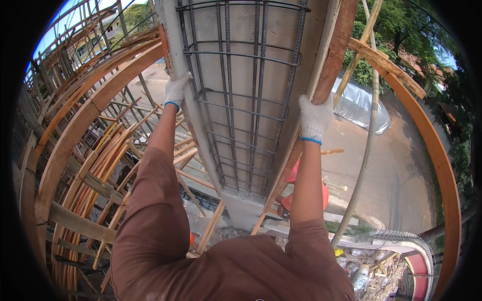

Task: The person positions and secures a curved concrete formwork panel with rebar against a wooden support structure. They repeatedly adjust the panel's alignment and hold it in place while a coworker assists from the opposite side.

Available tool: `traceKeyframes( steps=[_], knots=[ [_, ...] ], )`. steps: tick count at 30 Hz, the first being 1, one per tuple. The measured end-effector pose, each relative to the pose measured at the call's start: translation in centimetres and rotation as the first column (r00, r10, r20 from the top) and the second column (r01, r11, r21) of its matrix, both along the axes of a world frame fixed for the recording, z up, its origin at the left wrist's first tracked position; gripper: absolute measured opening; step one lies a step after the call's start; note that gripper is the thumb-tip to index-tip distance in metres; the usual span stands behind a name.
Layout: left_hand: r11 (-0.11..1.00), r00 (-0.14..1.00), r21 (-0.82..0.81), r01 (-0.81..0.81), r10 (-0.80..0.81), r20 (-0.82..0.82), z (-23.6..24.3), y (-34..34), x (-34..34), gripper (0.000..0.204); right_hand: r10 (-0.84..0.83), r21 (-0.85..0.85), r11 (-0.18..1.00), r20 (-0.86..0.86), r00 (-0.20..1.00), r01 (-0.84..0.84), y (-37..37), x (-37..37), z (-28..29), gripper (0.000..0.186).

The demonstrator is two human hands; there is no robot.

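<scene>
A column formwork (201, 118) stands in front of me, its grey panels on three sides around a steel rebar cage (229, 80). The cage has upright ribbed bars tied with several horizontal stirrups. My left hand (176, 91), in a whitish knit glove with a blue cuff, grips the edge of the left formwork panel. On the other side my right hand (315, 118), gloved alike, is closed over the edge of the right formwork panel, beside its brown timber batten (337, 47). The fingertips of both hands are partly hidden behind the panel edges.
Curved-looking timber rails (65, 165) run along the left, with poles and planks below. Another timber rail (442, 165) bounds the right, near a slanting pole (374, 100). Below are a person in red-orange (321, 196), a silver-covered vehicle (362, 106) and a rubble heap (369, 273).
</scene>
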State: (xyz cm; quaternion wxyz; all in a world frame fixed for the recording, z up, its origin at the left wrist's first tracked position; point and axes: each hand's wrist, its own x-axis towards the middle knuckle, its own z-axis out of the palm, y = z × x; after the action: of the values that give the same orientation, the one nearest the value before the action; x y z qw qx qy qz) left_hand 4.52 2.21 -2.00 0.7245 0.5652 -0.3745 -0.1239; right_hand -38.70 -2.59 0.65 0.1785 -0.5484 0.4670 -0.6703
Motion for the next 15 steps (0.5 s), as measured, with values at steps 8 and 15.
traceKeyframes(
  steps=[8,15],
  knots=[
    [0.999,0.999,-0.037,-0.009,0.011,0.049,0.4,-0.2,-2.2,0.046,0.037,-0.031,0.999,-0.013,0.999,-0.037,-1.2,-1.2,-1.1,0.057],
    [0.995,0.992,-0.027,-0.099,0.101,0.079,1.7,1.1,-2.9,0.053,0.009,0.085,0.996,-0.212,0.977,0.009,-4.5,-2.7,-2.3,0.074]
  ],
)
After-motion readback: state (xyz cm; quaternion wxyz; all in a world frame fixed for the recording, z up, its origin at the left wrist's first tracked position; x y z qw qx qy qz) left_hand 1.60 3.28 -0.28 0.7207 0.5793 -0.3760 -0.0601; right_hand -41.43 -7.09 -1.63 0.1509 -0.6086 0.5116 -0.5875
